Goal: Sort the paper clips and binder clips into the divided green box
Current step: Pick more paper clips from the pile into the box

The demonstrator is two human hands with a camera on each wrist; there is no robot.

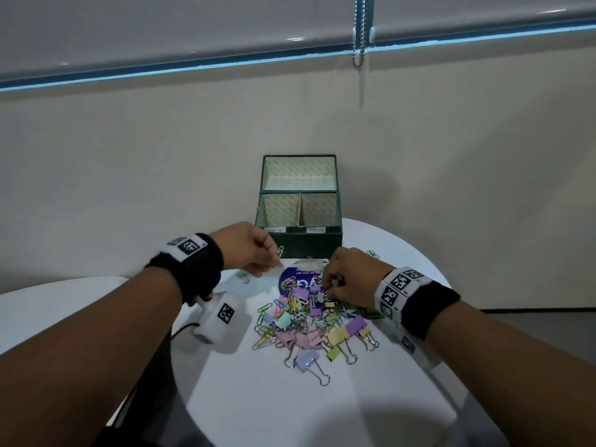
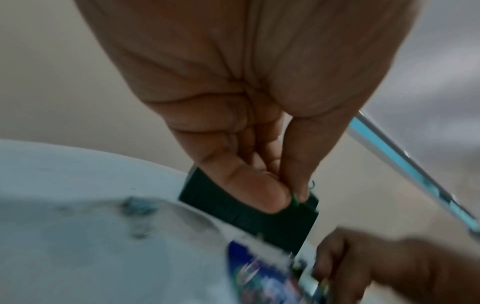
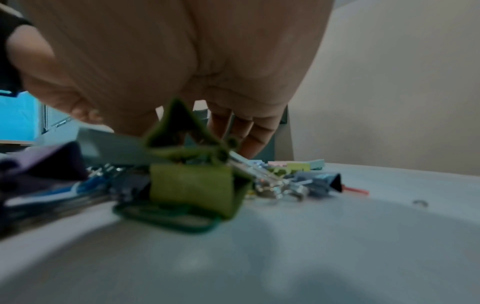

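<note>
The divided green box [image 1: 298,233] stands open at the table's far edge, its compartments showing only lining. My left hand [image 1: 277,254] hovers just left of the box front and pinches a paper clip [image 1: 281,251] between thumb and finger. That clip [image 2: 296,200] looks green in the left wrist view, where my left hand [image 2: 292,197] is in front of the box [image 2: 233,207]. My right hand [image 1: 325,283] has its fingers curled down into the far side of the mixed clip pile [image 1: 312,321]. Its grasp is hidden. A green binder clip [image 3: 189,183] lies close to the right wrist camera.
The pile lies on a round white table [image 1: 290,398], partly over a blue printed disc [image 1: 298,277]. A stray clip [image 1: 371,253] lies right of the box and a teal one [image 1: 242,276] lies left of the pile. A second white table [image 1: 64,301] adjoins at left. A wall rises behind.
</note>
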